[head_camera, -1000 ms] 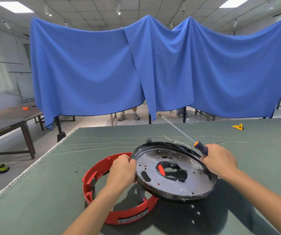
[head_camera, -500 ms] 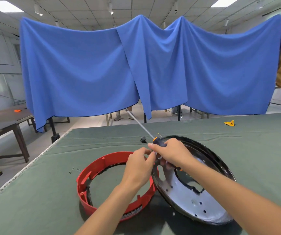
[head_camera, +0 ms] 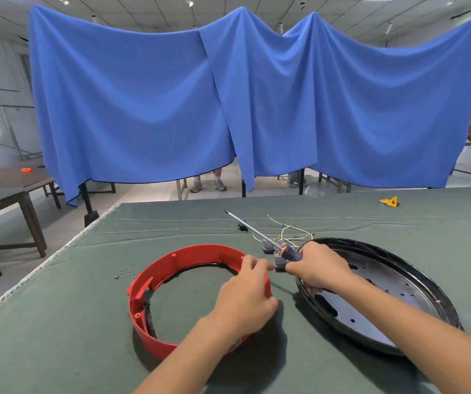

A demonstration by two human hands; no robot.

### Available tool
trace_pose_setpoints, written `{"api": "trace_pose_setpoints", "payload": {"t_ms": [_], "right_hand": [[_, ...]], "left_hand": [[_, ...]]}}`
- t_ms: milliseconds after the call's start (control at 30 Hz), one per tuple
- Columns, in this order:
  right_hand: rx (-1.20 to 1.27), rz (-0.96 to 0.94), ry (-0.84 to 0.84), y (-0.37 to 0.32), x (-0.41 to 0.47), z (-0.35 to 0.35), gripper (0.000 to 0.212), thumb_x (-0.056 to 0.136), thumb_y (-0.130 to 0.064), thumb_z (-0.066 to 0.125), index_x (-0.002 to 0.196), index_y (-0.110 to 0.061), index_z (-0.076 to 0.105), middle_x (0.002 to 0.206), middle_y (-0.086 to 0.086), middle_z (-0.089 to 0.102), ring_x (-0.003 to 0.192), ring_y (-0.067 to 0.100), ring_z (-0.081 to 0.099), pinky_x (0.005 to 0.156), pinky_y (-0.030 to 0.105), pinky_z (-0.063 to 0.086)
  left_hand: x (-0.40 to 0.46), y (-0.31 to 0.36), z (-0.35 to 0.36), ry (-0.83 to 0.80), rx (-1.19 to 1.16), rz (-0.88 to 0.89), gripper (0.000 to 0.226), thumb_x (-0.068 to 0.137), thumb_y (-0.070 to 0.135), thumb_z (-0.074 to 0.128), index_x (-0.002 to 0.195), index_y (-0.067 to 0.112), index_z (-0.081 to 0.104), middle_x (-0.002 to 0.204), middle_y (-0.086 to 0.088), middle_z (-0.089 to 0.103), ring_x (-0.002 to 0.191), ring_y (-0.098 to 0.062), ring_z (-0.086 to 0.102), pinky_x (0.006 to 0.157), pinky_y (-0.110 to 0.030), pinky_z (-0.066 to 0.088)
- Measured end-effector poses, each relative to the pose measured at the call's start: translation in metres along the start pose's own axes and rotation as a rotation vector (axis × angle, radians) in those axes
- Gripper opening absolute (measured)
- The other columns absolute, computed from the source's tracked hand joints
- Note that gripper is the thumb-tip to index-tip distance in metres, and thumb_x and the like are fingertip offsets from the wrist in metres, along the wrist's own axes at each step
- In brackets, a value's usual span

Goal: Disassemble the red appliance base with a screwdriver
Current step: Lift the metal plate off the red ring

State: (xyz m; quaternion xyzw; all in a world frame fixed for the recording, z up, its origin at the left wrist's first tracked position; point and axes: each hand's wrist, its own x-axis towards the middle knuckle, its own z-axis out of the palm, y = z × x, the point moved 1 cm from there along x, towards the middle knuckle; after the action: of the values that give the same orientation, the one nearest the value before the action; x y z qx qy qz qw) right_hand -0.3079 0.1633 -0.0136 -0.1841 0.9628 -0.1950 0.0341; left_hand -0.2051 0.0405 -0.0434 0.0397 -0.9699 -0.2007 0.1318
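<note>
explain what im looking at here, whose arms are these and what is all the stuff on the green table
The picture comes from a camera worn on a person's head, looking forward and down, so the two bare arms are the wearer's own. There is no robot. They are taking apart a red appliance base on a table covered in green cloth.

The right hand grips a screwdriver by its orange and dark handle, its shaft pointing away. The left hand rests at the rim of the red plastic ring, its fingertips close to a small grey part between the hands. To the right lies a black-rimmed metal plate, with thin loose wires behind it. Tiny screws sit left of the ring. A blue curtain hangs behind.
</note>
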Motion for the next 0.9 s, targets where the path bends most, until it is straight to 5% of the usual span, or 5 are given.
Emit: {"api": "trace_pose_setpoints", "payload": {"t_ms": [200,367,533,700,900], "right_hand": [[-0.054,0.061,-0.056,0.006,0.007,0.014,0.044,0.087,-0.05,0.051,0.061,-0.016,0.047,0.042,-0.002,0.055,0.053,0.015,0.063,0.059,0.027,0.042],[0.028,0.047,0.003,-0.006,0.014,0.01,0.025,0.092,-0.032,0.043,0.103,-0.009,0.043,0.094,0.01,0.056,0.091,0.031,0.061,0.069,0.032,0.041],[-0.126,-0.057,0.133,-0.034,0.004,0.019,0.034,0.088,-0.03,0.05,0.116,-0.012,0.045,0.122,0.012,0.059,0.112,0.033,0.057,0.075,0.034,0.037],[-0.31,-0.108,0.173,-0.046,-0.002,0.052,0.034,0.094,-0.034,0.043,0.119,-0.011,0.048,0.125,0.01,0.059,0.115,0.03,0.057,0.075,0.033,0.037],[-0.257,-0.104,0.195,-0.039,-0.005,0.048,0.034,0.098,-0.038,0.04,0.114,-0.013,0.056,0.121,0.008,0.061,0.11,0.031,0.059,0.072,0.033,0.036]], "left_hand": [[0.007,-0.015,-0.006,0.063,0.035,-0.129,0.053,0.08,0.029,0.056,0.13,0.022,0.037,0.129,0.0,0.037,0.107,-0.031,0.054,0.082,-0.037,0.041],[0.01,-0.025,-0.01,0.086,-0.022,-0.126,0.032,0.084,0.038,0.055,0.112,0.024,0.049,0.117,0.007,0.045,0.104,-0.024,0.054,0.087,-0.036,0.043],[0.01,-0.027,-0.01,0.22,-0.016,-0.109,0.021,0.089,0.028,0.046,0.106,0.025,0.059,0.113,0.006,0.055,0.105,-0.02,0.054,0.087,-0.036,0.044],[0.004,-0.024,-0.019,0.304,0.012,-0.099,0.018,0.082,0.023,0.048,0.086,0.021,0.066,0.092,0.0,0.069,0.09,-0.026,0.061,0.075,-0.034,0.048],[-0.028,-0.024,-0.04,0.387,0.172,-0.022,0.02,0.089,0.026,0.045,0.093,0.023,0.064,0.093,0.008,0.068,0.088,-0.016,0.061,0.076,-0.033,0.048]]}}
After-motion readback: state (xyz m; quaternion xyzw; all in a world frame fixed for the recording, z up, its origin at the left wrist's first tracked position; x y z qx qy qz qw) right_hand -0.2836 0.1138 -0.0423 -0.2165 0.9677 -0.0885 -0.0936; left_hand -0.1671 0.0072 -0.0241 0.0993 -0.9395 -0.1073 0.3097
